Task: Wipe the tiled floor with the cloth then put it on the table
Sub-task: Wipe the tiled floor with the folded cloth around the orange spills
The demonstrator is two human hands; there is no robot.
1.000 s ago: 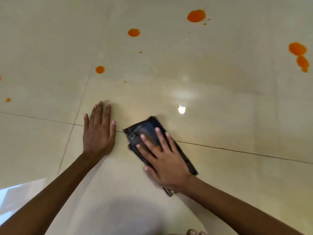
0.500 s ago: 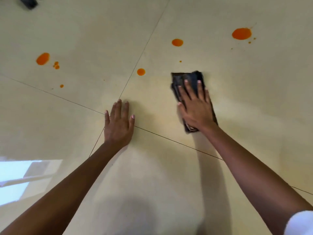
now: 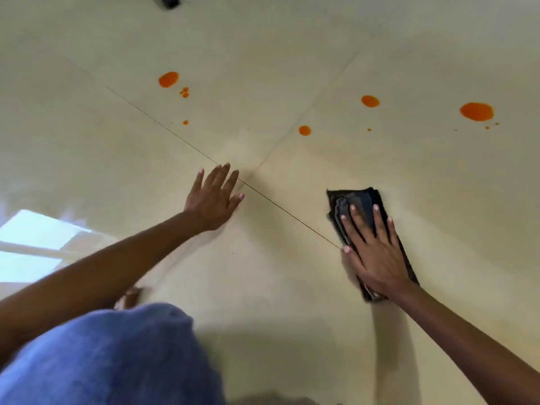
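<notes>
Flatly, right hand [image 3: 377, 252] presses folded (seemingly damp) cloth [image 3: 359, 200] on floor [image 3: 263, 258].

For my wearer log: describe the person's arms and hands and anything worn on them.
The left hand and right hand are bare: no gloves, rings or watch visible. The left forearm and right forearm are uncovered to the frame's edge; no sleeve shows. Blurred blue clothing shows at lower left.
</notes>
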